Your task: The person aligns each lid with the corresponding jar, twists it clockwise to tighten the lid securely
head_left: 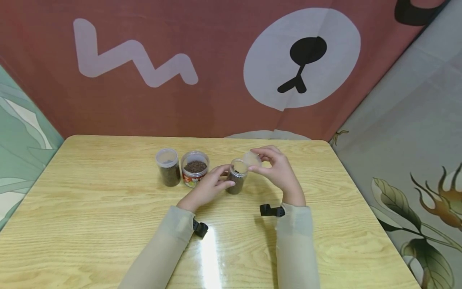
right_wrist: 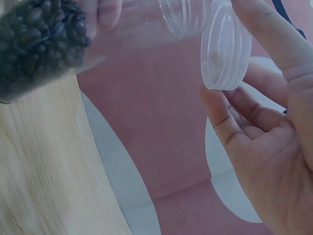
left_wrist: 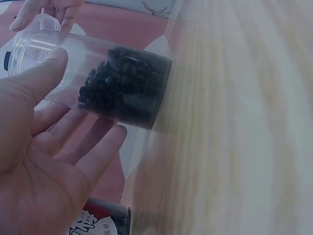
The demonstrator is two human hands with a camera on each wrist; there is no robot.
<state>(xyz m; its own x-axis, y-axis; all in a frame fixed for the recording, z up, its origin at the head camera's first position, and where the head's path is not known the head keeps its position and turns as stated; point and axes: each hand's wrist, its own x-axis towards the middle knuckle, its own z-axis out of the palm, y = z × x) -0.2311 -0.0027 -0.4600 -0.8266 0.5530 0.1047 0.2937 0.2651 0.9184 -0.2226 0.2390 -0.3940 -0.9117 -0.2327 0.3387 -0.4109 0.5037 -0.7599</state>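
Observation:
A clear plastic jar (head_left: 236,186) partly filled with dark beans (left_wrist: 122,88) stands upright on the table, its mouth uncovered. My left hand (head_left: 211,185) holds it from the left, thumb on the near side and fingers around behind. At the jar's mouth, my right hand (head_left: 277,170) pinches a translucent round lid (right_wrist: 226,51) by its edge, tilted beside the rim. In the right wrist view the lid is off the threaded neck (right_wrist: 186,17); whether their edges touch, I cannot tell.
Left of the hands stand a wide jar (head_left: 195,167) of brown bits with a red printed label, and a tall clear jar (head_left: 169,168) with dark contents. The wooden table (head_left: 108,224) meets a reddish cloth backdrop (head_left: 216,108) at its far edge.

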